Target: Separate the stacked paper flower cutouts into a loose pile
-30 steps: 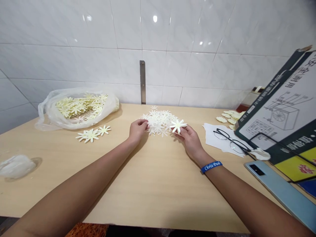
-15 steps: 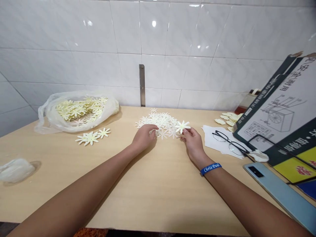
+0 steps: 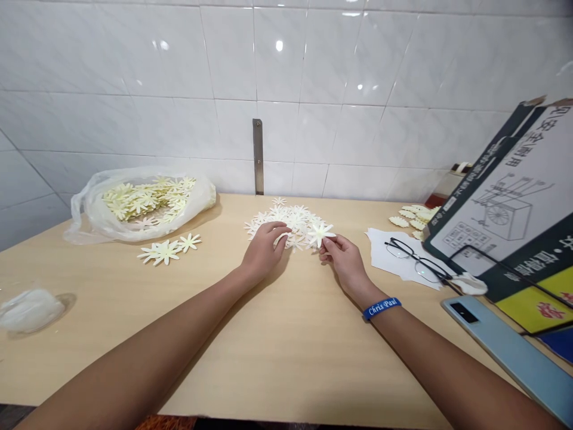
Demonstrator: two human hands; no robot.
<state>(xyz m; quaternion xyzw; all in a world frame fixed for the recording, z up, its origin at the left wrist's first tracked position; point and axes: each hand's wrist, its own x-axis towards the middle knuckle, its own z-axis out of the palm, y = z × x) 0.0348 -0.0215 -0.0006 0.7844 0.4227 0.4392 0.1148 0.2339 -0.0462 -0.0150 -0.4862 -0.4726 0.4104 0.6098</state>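
Our right hand [image 3: 346,261] pinches 1 flower [image 3: 320,233] by its edge at the right of the white pile [image 3: 295,218], likely keeping its face clear; our left hand [image 3: 265,251] curls nearby (whether holding anything, we cannot tell).

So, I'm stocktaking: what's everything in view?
plastic bag: one, translucent, left
bagged flower cutouts: many, yellowish, inside
loose flower cutouts: several, yellowish, left
flower cutout pile: one, white, centre
held flower cutout: one, yellowish, centre
bundle: one, whitish, left
metal bracket: one, grey, back
scalloped cutouts: several, cream, right
bottle: one, reddish, right
paper: uncounted, white, right
eyeglasses: one, black, right
unclear object: one, white, right
printed box: one, multicoloured, right
cord: uncounted, black, right
smartphone: one, blue, right
table: one, tan, foreground
wall tiles: many, grey, behind
shreds: many, orange, below
wristband: one, blue, right
left hand, right hand: two, bare, centre
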